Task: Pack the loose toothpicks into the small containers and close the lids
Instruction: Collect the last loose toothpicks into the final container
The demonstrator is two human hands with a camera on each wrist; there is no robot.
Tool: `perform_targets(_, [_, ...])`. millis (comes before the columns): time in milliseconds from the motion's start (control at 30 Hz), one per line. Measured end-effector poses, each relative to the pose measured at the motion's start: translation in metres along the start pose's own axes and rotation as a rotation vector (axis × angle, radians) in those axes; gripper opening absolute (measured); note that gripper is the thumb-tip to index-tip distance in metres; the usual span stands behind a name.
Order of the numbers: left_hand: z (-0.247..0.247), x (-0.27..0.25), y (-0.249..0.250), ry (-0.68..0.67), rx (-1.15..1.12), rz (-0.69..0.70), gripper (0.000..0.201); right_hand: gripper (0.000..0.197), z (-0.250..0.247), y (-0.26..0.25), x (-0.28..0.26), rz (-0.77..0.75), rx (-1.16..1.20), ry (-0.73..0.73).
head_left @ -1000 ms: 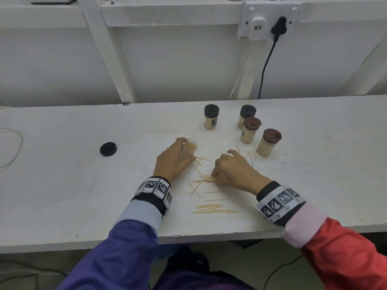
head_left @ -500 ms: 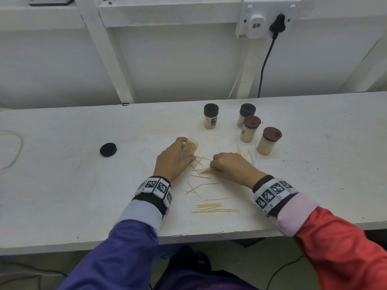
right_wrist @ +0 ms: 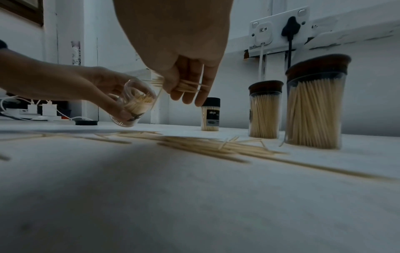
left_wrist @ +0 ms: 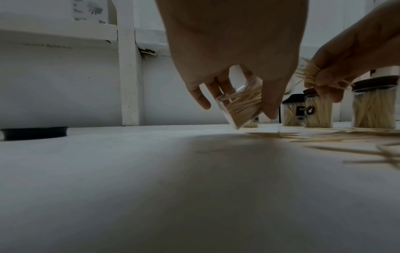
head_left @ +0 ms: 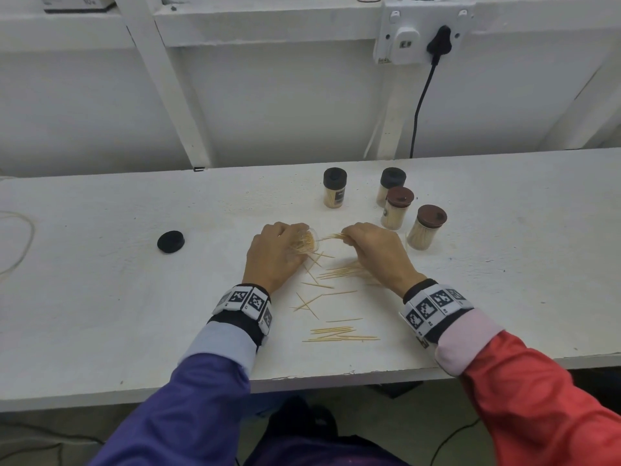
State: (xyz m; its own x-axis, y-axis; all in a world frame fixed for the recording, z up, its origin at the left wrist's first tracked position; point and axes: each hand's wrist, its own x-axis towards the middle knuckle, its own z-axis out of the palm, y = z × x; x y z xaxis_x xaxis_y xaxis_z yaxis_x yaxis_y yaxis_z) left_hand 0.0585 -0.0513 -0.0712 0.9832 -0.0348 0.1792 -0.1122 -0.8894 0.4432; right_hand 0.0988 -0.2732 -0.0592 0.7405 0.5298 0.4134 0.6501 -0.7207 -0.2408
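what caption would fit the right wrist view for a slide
Right hand brings a bunch of toothpicks to the tilted open jar held by the left hand.

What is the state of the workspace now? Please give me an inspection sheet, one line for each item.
Surface: white table, loose toothpicks scattered near its front edge.
Job's things: open container, tilted, partly filled; four closed containers stand upright at the back right; black lid lies apart on the left.
Clutter: nothing seen.
Grippers: left hand holds the open container; right hand pinches a bundle of toothpicks at its mouth.
Cables: black cable hangs from the wall socket; a pale cord at the left edge.
Surroundings: white wall with beams.
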Motion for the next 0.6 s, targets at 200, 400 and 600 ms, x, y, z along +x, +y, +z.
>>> perform_targets(200, [0.002,-0.0016,0.0021,-0.077,-0.042,0.182,0.058,0.008,0.0046,-0.005,-0.0002,-0.071,-0.021,-0.005])
perform_targets(400, [0.0025,-0.0022,0.0039,-0.101,-0.049,0.201,0.067,0.009,0.0021,-0.0044,0.0,-0.121,-0.047,0.012])
perform_targets(600, [0.0016,-0.0016,0.0037,-0.127,-0.056,0.156,0.075,0.021,0.0045,-0.007,-0.0008,-0.153,-0.047,0.006])
